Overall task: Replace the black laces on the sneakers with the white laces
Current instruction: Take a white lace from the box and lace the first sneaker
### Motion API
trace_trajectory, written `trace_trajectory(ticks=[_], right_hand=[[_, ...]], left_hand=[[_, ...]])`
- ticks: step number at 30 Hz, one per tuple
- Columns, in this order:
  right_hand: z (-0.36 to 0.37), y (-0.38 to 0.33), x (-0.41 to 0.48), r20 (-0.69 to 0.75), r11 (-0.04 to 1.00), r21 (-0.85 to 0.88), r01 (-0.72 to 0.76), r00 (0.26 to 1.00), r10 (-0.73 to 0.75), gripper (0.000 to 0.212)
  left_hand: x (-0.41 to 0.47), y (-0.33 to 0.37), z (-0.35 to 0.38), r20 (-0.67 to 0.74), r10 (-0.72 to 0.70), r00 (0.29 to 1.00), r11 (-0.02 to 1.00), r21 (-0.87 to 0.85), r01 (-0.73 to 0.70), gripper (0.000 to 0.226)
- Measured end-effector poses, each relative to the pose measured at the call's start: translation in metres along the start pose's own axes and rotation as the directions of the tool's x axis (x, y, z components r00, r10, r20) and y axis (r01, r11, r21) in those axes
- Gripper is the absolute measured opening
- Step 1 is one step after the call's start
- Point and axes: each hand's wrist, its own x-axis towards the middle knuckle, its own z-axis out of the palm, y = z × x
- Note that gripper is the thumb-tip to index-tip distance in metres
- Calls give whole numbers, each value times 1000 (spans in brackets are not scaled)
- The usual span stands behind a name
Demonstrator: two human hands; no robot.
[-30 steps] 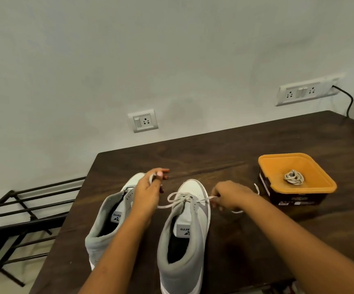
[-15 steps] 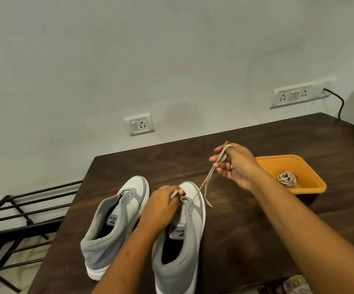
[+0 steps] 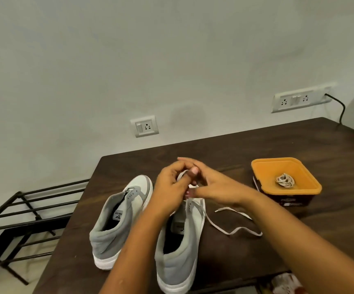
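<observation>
Head | right hand (image 3: 214,185) lowered, fingers straight, meets curled left hand (image 3: 169,187), grip unclear | white lace (image 3: 231,231) now slack on table (image 3: 256,145)

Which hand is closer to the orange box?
Right. The right hand is over the toe of the laced sneaker, on the side facing the orange box, not touching it. The left hand sits against the right one, on its far side.

Bare left hand (image 3: 169,186), bare right hand (image 3: 217,187); forearms (image 3: 299,240) bare to frame edge; nails (image 3: 194,170) short.
</observation>
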Motion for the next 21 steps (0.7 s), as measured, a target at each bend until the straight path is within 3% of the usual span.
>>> trace_trajectory(ticks=[2,3,5,8,12,15,17,19,21], right_hand=[[7,-3,5,-69,981,191,10,998,3,41],[6,-5,7,-95,978,208,-9,995,30,29],[-5,-3,8,-152,997,56,-58,986,66,18],[-29,7,7,-277,985,-154,-76,960,31,19],[-63,30,5,-534,877,-412,-246,845,-14,28],[-70,48,5,-478,781,-428,-454,847,231,24],[-66,53,8,-434,696,-528,-487,859,271,12],[-53,48,16,-349,857,-407,-317,921,175,20],[-33,38,25,-240,984,-20,-178,956,168,22]], left_hand=[[-2,6,-4,-61,-31,998,992,-127,24,11],[-3,6,-11,-97,-48,994,988,-150,33,10],[-5,-1,-28,-139,-71,988,996,-64,62,12],[-8,-19,-47,-151,-150,977,985,67,162,15],[-4,-39,-50,-162,-179,970,956,205,210,15],[4,-44,-49,-186,-130,974,949,262,177,19],[7,-46,-46,-178,-68,982,945,304,121,17],[9,-48,-36,-116,9,993,916,399,38,15],[10,-49,-20,6,115,993,802,589,-97,11]])
